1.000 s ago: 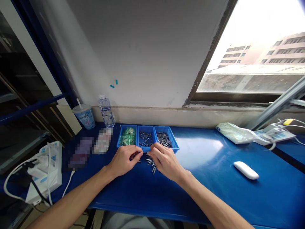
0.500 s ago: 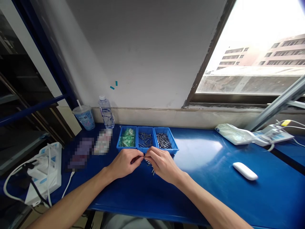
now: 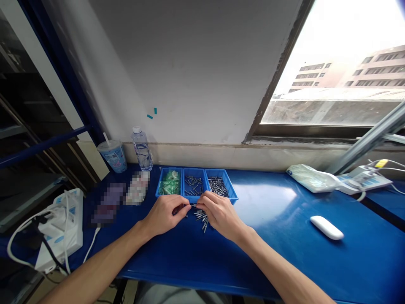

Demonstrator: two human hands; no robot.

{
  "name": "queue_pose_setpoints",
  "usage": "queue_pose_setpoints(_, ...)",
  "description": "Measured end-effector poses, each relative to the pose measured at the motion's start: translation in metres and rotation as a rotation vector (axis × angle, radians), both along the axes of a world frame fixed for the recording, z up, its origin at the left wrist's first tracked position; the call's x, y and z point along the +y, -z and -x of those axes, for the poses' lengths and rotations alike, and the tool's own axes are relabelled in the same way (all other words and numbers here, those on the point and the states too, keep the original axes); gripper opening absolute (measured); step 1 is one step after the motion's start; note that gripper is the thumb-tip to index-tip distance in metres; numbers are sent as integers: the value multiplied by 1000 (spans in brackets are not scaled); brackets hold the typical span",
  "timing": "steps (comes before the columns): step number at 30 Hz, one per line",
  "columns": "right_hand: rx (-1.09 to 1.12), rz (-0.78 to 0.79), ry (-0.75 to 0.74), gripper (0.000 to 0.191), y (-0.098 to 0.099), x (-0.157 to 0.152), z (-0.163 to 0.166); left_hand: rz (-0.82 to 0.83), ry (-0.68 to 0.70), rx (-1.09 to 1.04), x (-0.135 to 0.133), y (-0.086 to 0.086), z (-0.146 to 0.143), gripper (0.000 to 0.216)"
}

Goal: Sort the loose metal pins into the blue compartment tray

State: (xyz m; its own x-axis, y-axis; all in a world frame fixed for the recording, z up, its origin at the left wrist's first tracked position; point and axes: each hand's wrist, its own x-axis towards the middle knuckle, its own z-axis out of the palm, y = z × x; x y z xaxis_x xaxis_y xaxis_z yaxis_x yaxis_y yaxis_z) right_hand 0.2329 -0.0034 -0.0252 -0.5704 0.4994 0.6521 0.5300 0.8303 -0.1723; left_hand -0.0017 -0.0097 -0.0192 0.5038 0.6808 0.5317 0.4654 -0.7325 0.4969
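Note:
My left hand (image 3: 166, 214) and my right hand (image 3: 220, 214) meet fingertip to fingertip just in front of three small blue trays (image 3: 196, 195). Both hands are pinched on a small metal pin (image 3: 193, 205) between them. A little heap of loose metal pins (image 3: 202, 218) lies on the blue table (image 3: 272, 249) under my right hand. The left tray holds green parts (image 3: 170, 185); the middle and right trays hold several metal pins (image 3: 217, 185).
A plastic cup with a straw (image 3: 112, 155) and a water bottle (image 3: 141, 148) stand by the wall at the back left. A white power strip with cables (image 3: 60, 228) sits at the left edge. A white oblong device (image 3: 326, 227) and a bagged item (image 3: 311, 177) lie to the right.
My hands stayed together in front of the trays, with only small finger shifts; the view moved slightly.

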Motion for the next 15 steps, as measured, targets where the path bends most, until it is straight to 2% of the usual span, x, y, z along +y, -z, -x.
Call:
queue_pose_setpoints(6,63,3,2,22,-1,1,-2,-12,-30,2,0,0,1,19)
queue_pose_setpoints(15,67,33,-53,24,6,-4,5,-4,45,25,-1,2,-2,16)
